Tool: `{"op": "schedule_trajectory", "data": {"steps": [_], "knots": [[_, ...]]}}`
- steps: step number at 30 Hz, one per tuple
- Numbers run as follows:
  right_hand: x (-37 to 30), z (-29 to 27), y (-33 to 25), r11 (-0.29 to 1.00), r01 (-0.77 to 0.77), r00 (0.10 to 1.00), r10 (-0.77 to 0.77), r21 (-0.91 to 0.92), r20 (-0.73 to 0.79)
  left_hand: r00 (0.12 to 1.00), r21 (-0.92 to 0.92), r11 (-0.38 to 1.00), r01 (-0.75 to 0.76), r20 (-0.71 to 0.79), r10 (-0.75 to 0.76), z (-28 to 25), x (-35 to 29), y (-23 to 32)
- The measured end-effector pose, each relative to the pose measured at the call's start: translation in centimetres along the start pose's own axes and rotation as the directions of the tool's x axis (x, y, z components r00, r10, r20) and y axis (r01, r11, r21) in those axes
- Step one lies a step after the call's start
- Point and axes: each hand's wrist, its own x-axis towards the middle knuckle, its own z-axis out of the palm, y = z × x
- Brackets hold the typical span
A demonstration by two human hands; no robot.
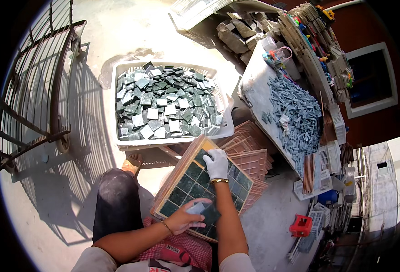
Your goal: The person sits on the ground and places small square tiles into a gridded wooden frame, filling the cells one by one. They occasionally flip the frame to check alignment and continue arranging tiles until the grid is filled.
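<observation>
A grid tray (176, 176) with a tan frame lies tilted across my lap, most of its squares filled with dark green stone tiles (194, 171). Bare orange-tan base shows near its far corner. There, my right hand (217, 164), in a white glove with a gold band at the wrist, has its fingers closed at a dark green tile (201, 157). My bare left hand (181, 220) grips several square stone tiles (208, 213) above the tray's near part. Beyond the tray stands a white plastic crate (172, 141) heaped with loose square tiles (157, 102).
Reddish-brown grid trays (250, 163) are stacked right of my lap. Farther right, a board (255, 81) bears a heap of narrow grey-blue stone strips (295, 113). A metal rack (57, 86) stands at the left. A red crate (301, 225) sits on the floor at the lower right.
</observation>
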Motion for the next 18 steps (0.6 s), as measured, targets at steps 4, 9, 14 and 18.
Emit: {"op": "schedule_trajectory", "data": {"steps": [4, 9, 14, 18], "knots": [[-0.8, 0.0, -0.9, 0.993, 0.014, 0.998, -0.007, -0.121, 0.055, 1.000, -0.022, 1.000, -0.017, -0.004, 0.016, 0.5, 0.2, 0.7], [-1.0, -3.2, -1.7, 0.727, -0.466, 0.884, 0.357, 0.504, 0.302, 0.995, -0.016, 0.997, -0.080, -0.055, 0.079, 0.0, -0.4, 1.2], [-5.5, -9.0, -4.7, 0.692, -0.548, 0.793, 0.249, 0.470, 0.556, 0.979, -0.081, 0.979, -0.188, -0.097, 0.180, -0.7, 0.0, 1.3], [-9.0, -9.7, -6.8, 0.862, -0.323, 0.869, 0.106, 0.391, 0.483, 0.979, -0.069, 0.979, -0.190, -0.085, 0.184, -0.8, 0.0, 1.2]]}}
